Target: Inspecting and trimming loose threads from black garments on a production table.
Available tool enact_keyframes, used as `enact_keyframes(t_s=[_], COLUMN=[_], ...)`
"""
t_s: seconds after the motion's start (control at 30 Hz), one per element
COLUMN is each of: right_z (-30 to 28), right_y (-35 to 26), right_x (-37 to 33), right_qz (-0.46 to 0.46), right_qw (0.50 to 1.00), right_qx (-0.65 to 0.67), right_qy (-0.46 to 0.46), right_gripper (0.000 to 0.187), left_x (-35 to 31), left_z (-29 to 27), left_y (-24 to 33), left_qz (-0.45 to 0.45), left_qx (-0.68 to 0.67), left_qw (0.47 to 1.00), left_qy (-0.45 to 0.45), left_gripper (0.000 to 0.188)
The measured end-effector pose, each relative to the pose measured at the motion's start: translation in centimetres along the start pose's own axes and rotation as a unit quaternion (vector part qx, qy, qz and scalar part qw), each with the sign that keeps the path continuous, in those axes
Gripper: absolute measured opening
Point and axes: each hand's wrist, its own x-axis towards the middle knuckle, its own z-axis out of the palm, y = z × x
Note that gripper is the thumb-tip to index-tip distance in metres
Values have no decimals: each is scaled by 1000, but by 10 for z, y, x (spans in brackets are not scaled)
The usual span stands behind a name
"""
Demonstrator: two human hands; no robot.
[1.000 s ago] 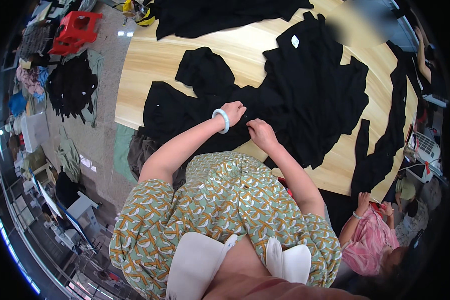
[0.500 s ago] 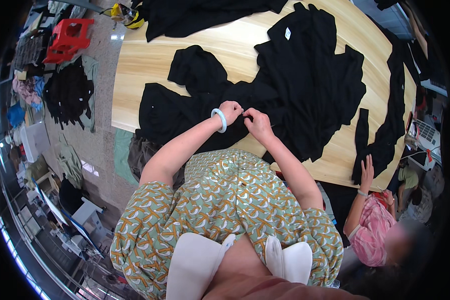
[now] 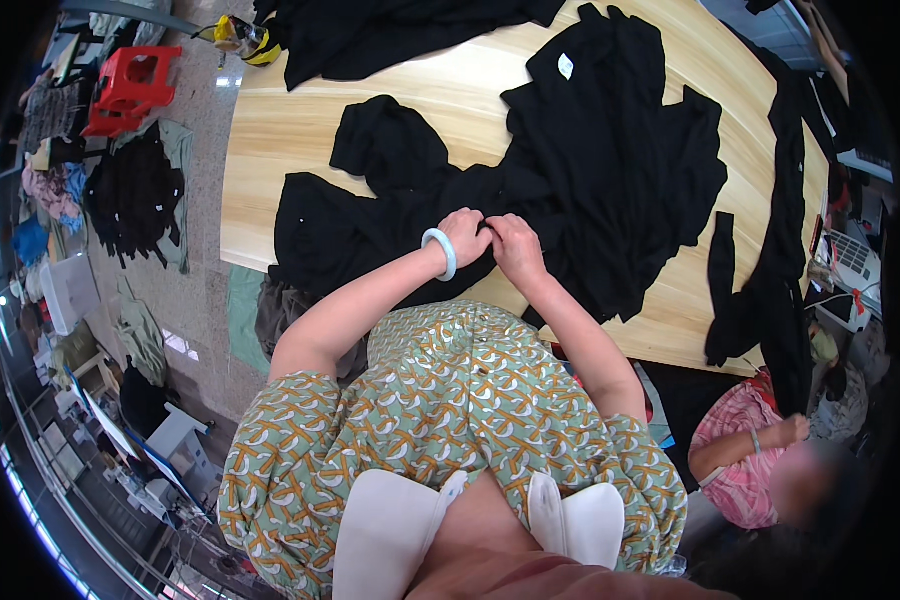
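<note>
Lighting: indoor, fairly brt., even across pale tabletop (image 3: 290, 130). Black cloth (image 3: 370, 235) v. dark, folds only faintly legible. White collar (image 3: 390, 525), nr. side, among the brightest areas.

Glare: small wht. reflections on floor (image 3: 202, 310), 1 far L, 1 mid L. Blue-wht. streak (image 3: 32, 530) along nr. L rim; lamp or window, can't tell.

Focus: centre clear, incl. L hand (image 3: 463, 237) & R hand (image 3: 518, 250). Co-worker's head (image 3: 808, 482), nr. R, smeared to blur.

Distortion: fisheye, strongest twd. rim; rails (image 3: 55, 500) at L bowed, tabletop's R edge curved. Corners blk.; R rim dim, detail murky.
</note>
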Motion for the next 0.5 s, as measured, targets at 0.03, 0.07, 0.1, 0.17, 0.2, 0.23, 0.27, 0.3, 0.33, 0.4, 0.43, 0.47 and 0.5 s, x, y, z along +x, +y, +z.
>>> enact_keyframes(t_s=[0.03, 0.07, 0.1, 0.17, 0.2, 0.23, 0.27, 0.3, 0.33, 0.4, 0.43, 0.47, 0.5], right_z=[-1, -2, -3, -1, -1, -1, 0, 0, 0, 0, -1, -2, -3], right_y=[-2, -3, -4, -5, -5, -4, -4, -4, -5, -6, -8, -10, -12], right_x=[1, 3, 5, 7, 7, 7, 7, 7, 6, 5, 5, 4, 4], right_qz=[0, -9, -17, -24, -32, -32, -29, -26, -26, -34, -34, -46, -57], right_qw=[1000, 1000, 1000, 1000, 999, 999, 999, 1000, 1000, 999, 999, 998, 998], right_qx=[0, -7, -13, -13, -13, -13, -13, -12, -12, -29, -29, -28, -26], right_qy=[0, 1, 2, 6, 9, 9, 2, -5, -5, -19, -19, -19, -19], right_gripper=[10, 10, 9, 10, 10, 10, 9, 9, 9, 4, 4, 3, 3], left_x=[-4, -6, -5, -6, -7, -8, -9, -10, -10, -10, -11, -11, -12], left_z=[-2, -4, 3, 7, 8, 8, 7, 7, 6, 3, 0, -5, -10], left_y=[4, 6, 2, 2, 3, 4, 6, 7, 6, 3, 2, 0, -1], left_qz=[12, 25, 19, 16, 12, 13, 6, -1, -1, 26, 26, 61, 97], left_qx=[20, 41, 26, 26, 26, 26, 22, 18, 18, 58, 58, 69, 80], left_qw=[1000, 999, 999, 998, 997, 997, 997, 997, 997, 997, 997, 995, 992], left_qy=[4, 8, 27, 48, 69, 68, 73, 77, 77, 52, 52, 37, 23], left_gripper=[18, 19, 17, 15, 12, 12, 10, 8, 8, 8, 8, 7, 6])
